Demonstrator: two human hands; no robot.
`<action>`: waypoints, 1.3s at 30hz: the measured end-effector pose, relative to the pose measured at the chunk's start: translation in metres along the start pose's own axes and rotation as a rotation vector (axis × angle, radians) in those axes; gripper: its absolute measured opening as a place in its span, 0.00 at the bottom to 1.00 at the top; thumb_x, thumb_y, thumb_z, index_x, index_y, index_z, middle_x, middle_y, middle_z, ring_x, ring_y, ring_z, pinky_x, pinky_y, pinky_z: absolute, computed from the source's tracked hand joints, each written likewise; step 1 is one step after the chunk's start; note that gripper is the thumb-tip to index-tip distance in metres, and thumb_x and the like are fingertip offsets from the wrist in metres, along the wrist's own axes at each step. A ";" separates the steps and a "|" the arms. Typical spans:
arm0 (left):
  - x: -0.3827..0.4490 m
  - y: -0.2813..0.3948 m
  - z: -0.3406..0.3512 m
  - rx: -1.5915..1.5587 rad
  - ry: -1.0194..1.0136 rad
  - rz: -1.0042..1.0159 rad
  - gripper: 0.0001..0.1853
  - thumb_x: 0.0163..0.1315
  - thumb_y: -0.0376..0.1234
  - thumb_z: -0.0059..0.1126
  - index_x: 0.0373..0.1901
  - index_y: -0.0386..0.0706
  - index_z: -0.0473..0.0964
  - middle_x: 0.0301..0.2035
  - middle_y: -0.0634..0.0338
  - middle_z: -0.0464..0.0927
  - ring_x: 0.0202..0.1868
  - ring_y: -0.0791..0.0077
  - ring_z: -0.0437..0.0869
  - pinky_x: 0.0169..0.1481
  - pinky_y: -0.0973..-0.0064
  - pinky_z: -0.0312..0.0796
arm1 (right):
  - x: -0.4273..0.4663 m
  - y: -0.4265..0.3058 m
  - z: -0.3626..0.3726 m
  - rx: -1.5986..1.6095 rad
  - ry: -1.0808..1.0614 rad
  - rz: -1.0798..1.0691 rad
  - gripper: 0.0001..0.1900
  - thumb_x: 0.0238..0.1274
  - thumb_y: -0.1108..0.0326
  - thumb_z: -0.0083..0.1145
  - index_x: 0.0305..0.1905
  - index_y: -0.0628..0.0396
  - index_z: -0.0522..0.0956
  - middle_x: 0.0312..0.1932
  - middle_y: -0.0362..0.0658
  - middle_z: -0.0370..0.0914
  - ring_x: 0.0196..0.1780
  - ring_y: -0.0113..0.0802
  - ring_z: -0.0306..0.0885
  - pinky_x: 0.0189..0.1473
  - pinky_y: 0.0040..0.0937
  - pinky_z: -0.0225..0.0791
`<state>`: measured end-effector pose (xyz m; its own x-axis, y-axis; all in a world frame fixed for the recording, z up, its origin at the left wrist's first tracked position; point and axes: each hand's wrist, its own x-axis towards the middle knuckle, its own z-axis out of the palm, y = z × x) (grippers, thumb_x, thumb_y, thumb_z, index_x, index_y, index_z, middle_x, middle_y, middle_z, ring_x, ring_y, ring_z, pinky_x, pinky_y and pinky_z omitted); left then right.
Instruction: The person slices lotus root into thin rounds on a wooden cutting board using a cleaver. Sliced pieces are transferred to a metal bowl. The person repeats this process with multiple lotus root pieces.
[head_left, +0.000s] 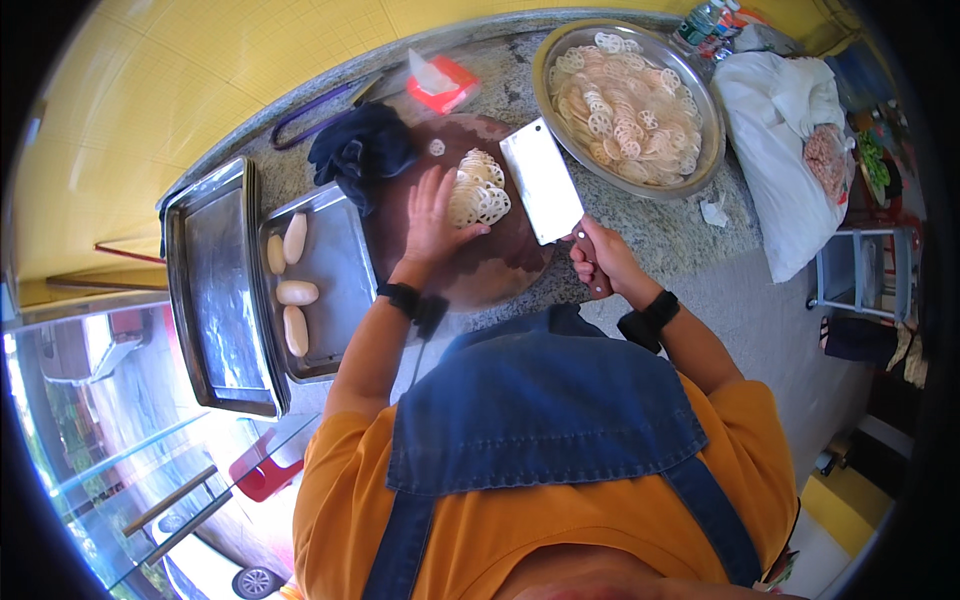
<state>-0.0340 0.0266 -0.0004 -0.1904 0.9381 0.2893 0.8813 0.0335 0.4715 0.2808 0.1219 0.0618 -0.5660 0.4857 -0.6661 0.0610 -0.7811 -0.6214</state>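
My left hand (435, 217) lies on a round cutting board (465, 277), fingers apart, against the left side of a pile of lotus root slices (478, 191). In my right hand (607, 259) is the wooden handle of a cleaver (541, 182); its broad blade lies flat-side up over the board's right part. One small slice (436, 147) sits apart near the board's far edge. A large metal basin (716, 142) at the far right holds many lotus root slices. Several peeled lotus root pieces (297, 292) lie in a metal tray (330, 330) to the left.
Stacked metal trays (221, 285) stand at the far left. A dark cloth (364, 150) overlaps the board's left edge. Behind are a red tissue pack (442, 84) and a purple-framed tool (311, 116). A white plastic bag (780, 150) and a crumpled tissue (714, 211) lie right.
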 end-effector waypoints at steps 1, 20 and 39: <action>0.004 0.003 0.003 -0.005 0.003 0.027 0.61 0.43 0.60 0.79 0.77 0.43 0.61 0.74 0.42 0.61 0.77 0.42 0.59 0.81 0.45 0.50 | 0.005 0.003 0.003 0.011 -0.028 -0.010 0.20 0.81 0.48 0.49 0.48 0.57 0.73 0.25 0.39 0.71 0.21 0.25 0.66 0.25 0.27 0.65; 0.017 0.031 0.020 -0.240 0.294 -0.110 0.35 0.53 0.47 0.77 0.63 0.47 0.79 0.69 0.37 0.65 0.70 0.40 0.68 0.73 0.52 0.65 | 0.031 0.043 0.077 -0.042 -0.215 -0.053 0.26 0.83 0.44 0.43 0.52 0.62 0.72 0.26 0.39 0.69 0.23 0.24 0.65 0.24 0.28 0.66; 0.259 0.210 0.141 -0.265 0.051 -0.099 0.29 0.67 0.53 0.66 0.62 0.47 0.80 0.66 0.42 0.72 0.70 0.49 0.72 0.73 0.59 0.66 | -0.074 -0.119 -0.113 0.097 0.226 -0.278 0.26 0.83 0.45 0.45 0.50 0.62 0.75 0.23 0.38 0.70 0.19 0.24 0.65 0.19 0.27 0.61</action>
<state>0.1623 0.3253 0.0563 -0.2971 0.9159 0.2698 0.7147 0.0259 0.6990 0.4082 0.2235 0.1383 -0.3535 0.7504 -0.5585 -0.1538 -0.6356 -0.7566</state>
